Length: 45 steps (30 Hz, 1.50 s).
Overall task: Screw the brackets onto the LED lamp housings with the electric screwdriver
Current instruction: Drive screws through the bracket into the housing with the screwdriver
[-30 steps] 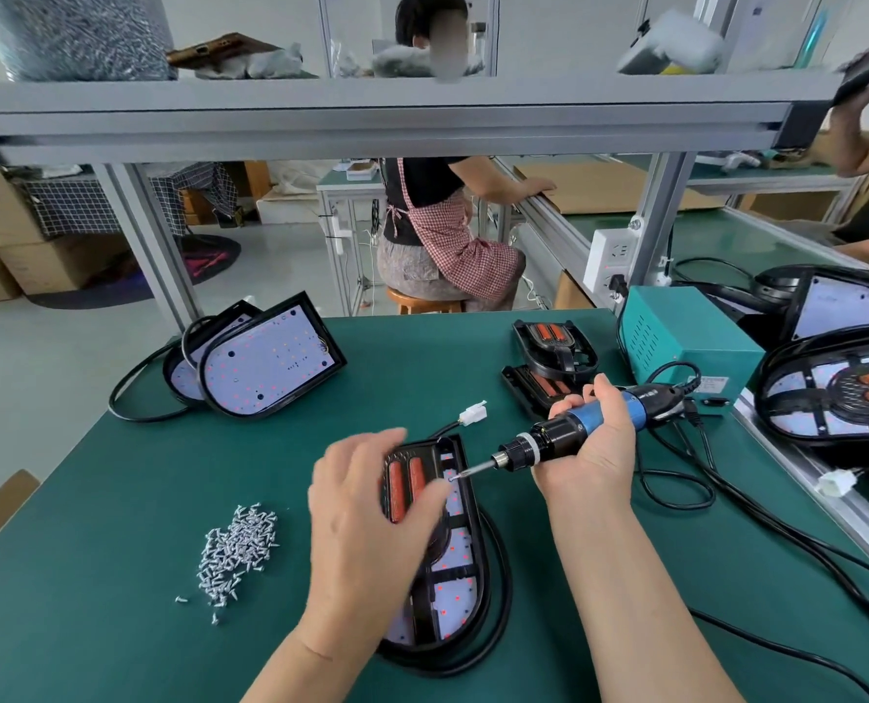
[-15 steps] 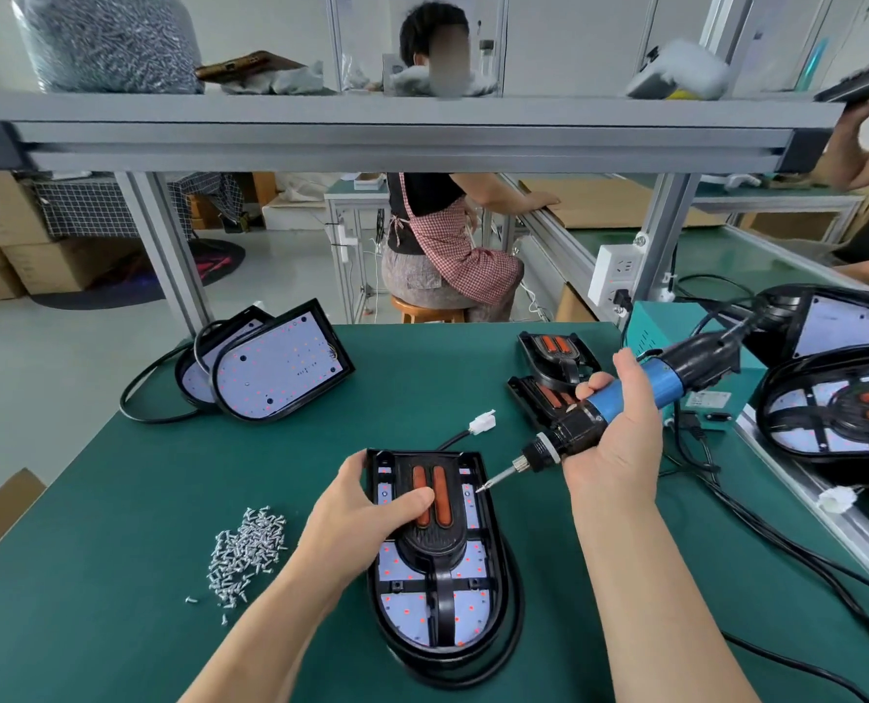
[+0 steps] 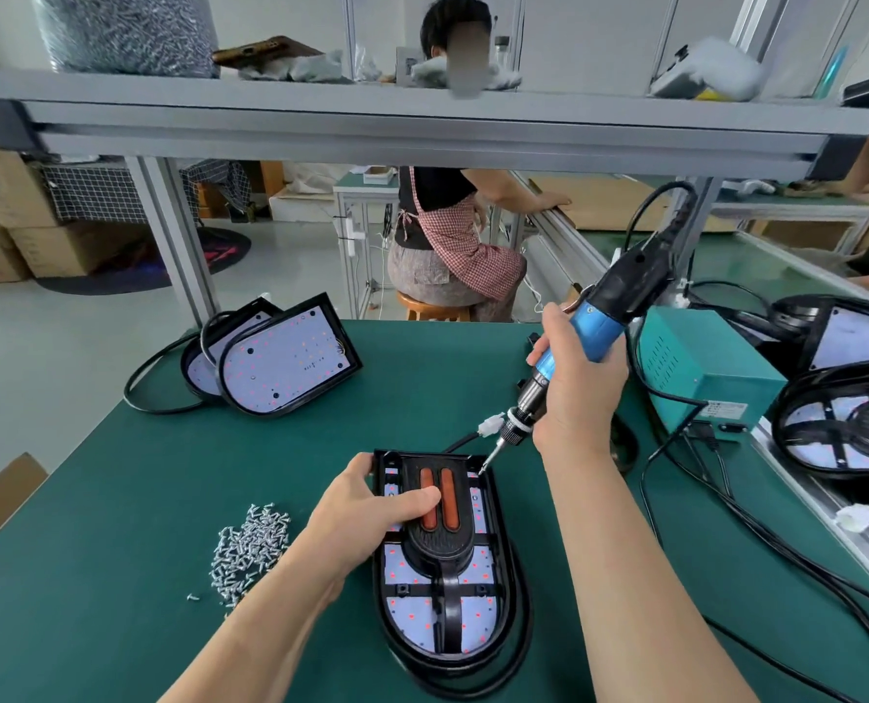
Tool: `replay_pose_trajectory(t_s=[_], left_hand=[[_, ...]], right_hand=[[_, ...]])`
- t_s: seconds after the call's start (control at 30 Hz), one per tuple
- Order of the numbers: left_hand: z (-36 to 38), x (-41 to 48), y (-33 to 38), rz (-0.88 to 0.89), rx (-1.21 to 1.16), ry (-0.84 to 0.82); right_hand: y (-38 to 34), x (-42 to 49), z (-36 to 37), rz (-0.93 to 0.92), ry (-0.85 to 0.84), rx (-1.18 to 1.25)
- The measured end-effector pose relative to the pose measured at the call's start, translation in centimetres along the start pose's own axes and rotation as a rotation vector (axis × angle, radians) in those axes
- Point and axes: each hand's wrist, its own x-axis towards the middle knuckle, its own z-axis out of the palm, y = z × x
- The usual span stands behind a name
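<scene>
Black oval plastic LED lamp housing [image 3: 414,616] on green tabletop [image 3: 118,499]. Left grip [image 3: 366,515] clasps housing's far-left rim, thumb on black orange-striped bracket [image 3: 440,542]. Right grip [image 3: 579,388] wraps blue-black electric screwdriver [image 3: 599,327], bit at housing's far-right corner. Housing likely light, rigid, slippery: pin rim.

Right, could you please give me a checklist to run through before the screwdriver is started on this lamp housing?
1. Housing steadied: the left hand grips the black LED lamp housing at its upper left edge, thumb on the black bracket with orange strips: ok.
2. Tool held: the right hand grips the blue-and-black electric screwdriver: ok.
3. Bit placed: the bit has its tip at the housing's top right corner: ok.
4. Screw on the bit's tip: cannot tell.
5. Tool square to the housing: it leans up to the right: not ok.
6. Spare screws: the pile of silver screws lies left of the housing: ok.
</scene>
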Motion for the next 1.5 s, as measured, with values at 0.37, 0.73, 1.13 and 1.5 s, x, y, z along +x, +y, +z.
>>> replay_pose_trajectory(t_s=[0.37, 0.73, 1.13, 1.5], left_hand=[[0.1, 0.0, 0.0, 0.012, 0.014, 0.013], [0.2, -0.1, 0.1, 0.015, 0.006, 0.015], [0.3, -0.1, 0.0, 0.018, 0.007, 0.024], [0.1, -0.1, 0.1, 0.031, 0.022, 0.024]], right_hand=[[1.0, -0.4, 0.4, 0.033, -0.037, -0.006], [1.0, -1.1, 1.1, -0.003, -0.205, -0.069], [1.3, -1.3, 1.0, -0.032, -0.258, -0.092], [0.9, -1.8, 0.2, 0.059, -0.476, -0.027]])
